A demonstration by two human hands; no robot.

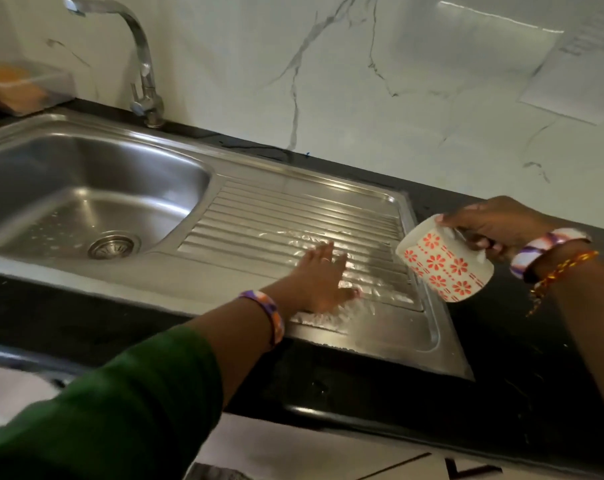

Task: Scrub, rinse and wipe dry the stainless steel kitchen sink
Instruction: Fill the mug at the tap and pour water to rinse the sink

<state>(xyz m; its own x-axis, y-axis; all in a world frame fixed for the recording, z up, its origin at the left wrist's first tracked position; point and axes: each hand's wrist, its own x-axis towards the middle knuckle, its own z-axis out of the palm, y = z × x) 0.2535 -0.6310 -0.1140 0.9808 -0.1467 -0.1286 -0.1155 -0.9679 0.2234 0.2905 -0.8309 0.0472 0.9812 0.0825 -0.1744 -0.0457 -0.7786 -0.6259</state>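
The sink (86, 188) ran off the left edge. The clear box (27, 86) was too blurred to read, its contents unclear.

Wet brushed-steel sink (86, 161), glossy blk counter (501, 358)

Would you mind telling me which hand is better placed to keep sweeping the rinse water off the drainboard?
Left. The left hand lies flat on the wet drainboard, while the right hand holds the tilted mug.
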